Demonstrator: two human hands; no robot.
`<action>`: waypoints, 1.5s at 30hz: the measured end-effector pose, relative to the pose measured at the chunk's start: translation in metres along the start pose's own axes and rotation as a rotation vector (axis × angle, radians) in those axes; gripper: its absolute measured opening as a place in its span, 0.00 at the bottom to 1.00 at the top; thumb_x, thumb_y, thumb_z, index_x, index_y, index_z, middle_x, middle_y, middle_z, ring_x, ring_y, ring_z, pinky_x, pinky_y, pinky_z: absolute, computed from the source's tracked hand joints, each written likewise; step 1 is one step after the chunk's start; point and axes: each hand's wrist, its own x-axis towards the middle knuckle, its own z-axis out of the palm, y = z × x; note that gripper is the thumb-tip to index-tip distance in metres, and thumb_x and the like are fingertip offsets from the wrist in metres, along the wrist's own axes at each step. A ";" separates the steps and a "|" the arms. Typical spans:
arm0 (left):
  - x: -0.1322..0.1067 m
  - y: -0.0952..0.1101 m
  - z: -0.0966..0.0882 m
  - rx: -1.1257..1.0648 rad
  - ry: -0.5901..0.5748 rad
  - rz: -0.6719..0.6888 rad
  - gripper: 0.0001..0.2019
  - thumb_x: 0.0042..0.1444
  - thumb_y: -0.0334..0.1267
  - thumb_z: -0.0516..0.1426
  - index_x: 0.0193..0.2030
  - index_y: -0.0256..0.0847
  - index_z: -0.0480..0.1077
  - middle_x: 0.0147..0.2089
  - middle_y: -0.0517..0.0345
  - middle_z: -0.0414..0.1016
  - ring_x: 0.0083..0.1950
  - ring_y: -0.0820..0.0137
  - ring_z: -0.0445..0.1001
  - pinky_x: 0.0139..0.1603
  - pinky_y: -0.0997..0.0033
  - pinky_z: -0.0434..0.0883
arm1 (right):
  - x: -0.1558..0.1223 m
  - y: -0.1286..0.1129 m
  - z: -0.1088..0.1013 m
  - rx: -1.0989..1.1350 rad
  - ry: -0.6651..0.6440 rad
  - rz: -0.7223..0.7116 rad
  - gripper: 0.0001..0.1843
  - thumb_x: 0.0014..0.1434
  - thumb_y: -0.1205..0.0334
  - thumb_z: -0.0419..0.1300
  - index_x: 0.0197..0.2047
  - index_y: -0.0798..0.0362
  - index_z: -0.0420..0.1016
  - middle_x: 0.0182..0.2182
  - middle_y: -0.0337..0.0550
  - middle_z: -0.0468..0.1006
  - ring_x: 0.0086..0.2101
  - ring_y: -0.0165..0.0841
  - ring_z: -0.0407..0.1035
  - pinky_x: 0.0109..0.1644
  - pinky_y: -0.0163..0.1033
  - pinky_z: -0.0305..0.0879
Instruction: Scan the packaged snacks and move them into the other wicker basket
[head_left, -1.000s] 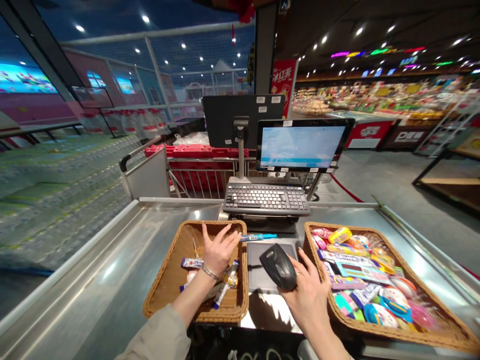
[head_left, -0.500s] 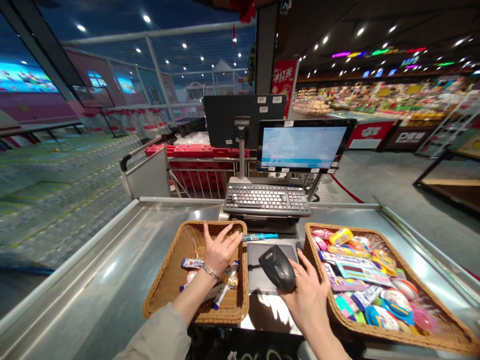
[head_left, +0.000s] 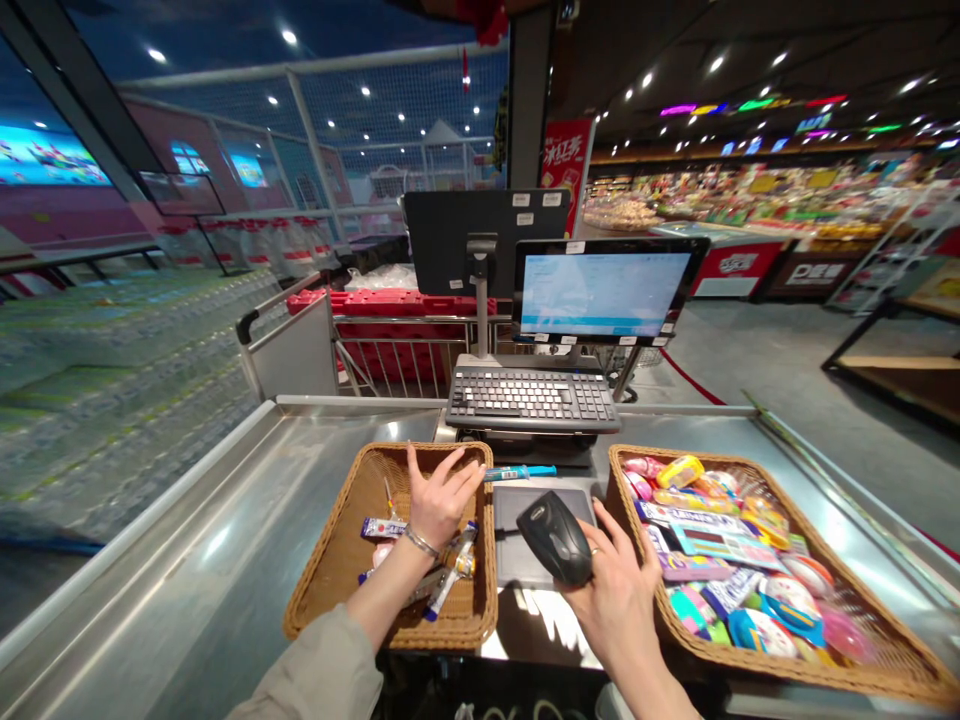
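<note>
My left hand point(head_left: 437, 503) hovers open over the left wicker basket point(head_left: 331, 560), fingers spread, holding nothing. Under it lie a few wrapped snack bars point(head_left: 450, 568). My right hand point(head_left: 617, 588) grips a black barcode scanner point(head_left: 557, 536) above a dark pad point(head_left: 517, 520) between the two baskets. The right wicker basket point(head_left: 795, 672) is full of several colourful wrapped sweets point(head_left: 720, 560) and sits just right of my right hand.
A keyboard point(head_left: 532, 398) and lit till screen point(head_left: 602, 292) stand behind the baskets on the steel checkout counter point(head_left: 187, 560). A blue pen point(head_left: 519, 472) lies by the pad. Red shopping baskets point(head_left: 390, 300) and a rail are farther back.
The right hand with the scanner has shifted slightly; the left hand stays in place over the left basket.
</note>
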 end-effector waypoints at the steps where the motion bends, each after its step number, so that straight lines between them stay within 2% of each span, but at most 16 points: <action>1: 0.001 0.000 0.000 0.001 0.001 0.001 0.13 0.65 0.33 0.54 0.52 0.50 0.73 0.45 0.62 0.82 0.56 0.60 0.76 0.67 0.25 0.30 | 0.000 -0.002 -0.001 -0.002 0.002 0.016 0.10 0.51 0.62 0.59 0.39 0.46 0.74 0.46 0.40 0.80 0.58 0.46 0.63 0.64 0.60 0.38; 4: 0.004 0.002 -0.001 0.001 0.006 0.006 0.13 0.65 0.32 0.54 0.52 0.50 0.73 0.45 0.62 0.82 0.55 0.60 0.76 0.66 0.25 0.30 | 0.001 -0.004 -0.005 -0.009 0.022 0.070 0.11 0.51 0.63 0.58 0.40 0.47 0.74 0.46 0.40 0.79 0.58 0.45 0.63 0.64 0.59 0.39; 9: 0.011 0.006 -0.001 -0.007 0.017 0.011 0.14 0.65 0.30 0.53 0.51 0.50 0.74 0.45 0.63 0.82 0.54 0.60 0.77 0.66 0.25 0.30 | -0.002 0.002 -0.006 -0.035 0.088 0.074 0.12 0.52 0.63 0.57 0.42 0.47 0.74 0.47 0.41 0.79 0.57 0.45 0.63 0.64 0.60 0.40; 14: 0.018 0.013 0.004 -0.028 0.060 0.027 0.12 0.64 0.31 0.54 0.49 0.50 0.75 0.44 0.64 0.82 0.53 0.61 0.77 0.67 0.26 0.31 | -0.007 0.011 -0.008 -0.057 0.124 0.120 0.06 0.55 0.60 0.57 0.36 0.48 0.73 0.48 0.41 0.79 0.57 0.46 0.63 0.63 0.61 0.40; 23: 0.032 0.028 0.012 -0.081 0.053 0.057 0.11 0.63 0.32 0.57 0.49 0.50 0.74 0.44 0.65 0.82 0.53 0.61 0.77 0.67 0.26 0.31 | -0.015 0.024 -0.016 -0.113 0.194 0.155 0.10 0.55 0.60 0.57 0.41 0.48 0.73 0.47 0.43 0.79 0.57 0.46 0.64 0.64 0.60 0.39; 30: 0.044 0.039 0.014 -0.119 0.037 0.082 0.11 0.63 0.34 0.57 0.50 0.50 0.74 0.45 0.64 0.82 0.54 0.61 0.76 0.67 0.27 0.30 | -0.023 0.028 -0.025 -0.126 0.185 0.235 0.09 0.55 0.60 0.57 0.39 0.48 0.74 0.48 0.43 0.79 0.57 0.46 0.63 0.64 0.61 0.39; 37: 0.060 0.053 0.019 -0.167 0.060 0.115 0.11 0.63 0.33 0.57 0.49 0.50 0.74 0.44 0.63 0.83 0.54 0.61 0.77 0.66 0.26 0.31 | -0.029 0.038 -0.029 -0.168 0.227 0.229 0.09 0.56 0.57 0.57 0.40 0.49 0.75 0.46 0.44 0.79 0.57 0.46 0.64 0.64 0.61 0.38; 45: 0.072 0.066 0.027 -0.209 0.064 0.150 0.11 0.63 0.34 0.57 0.49 0.51 0.74 0.43 0.62 0.83 0.54 0.61 0.76 0.66 0.25 0.31 | -0.035 0.046 -0.039 -0.210 0.238 0.296 0.12 0.58 0.54 0.57 0.42 0.50 0.75 0.46 0.46 0.80 0.57 0.47 0.64 0.64 0.61 0.38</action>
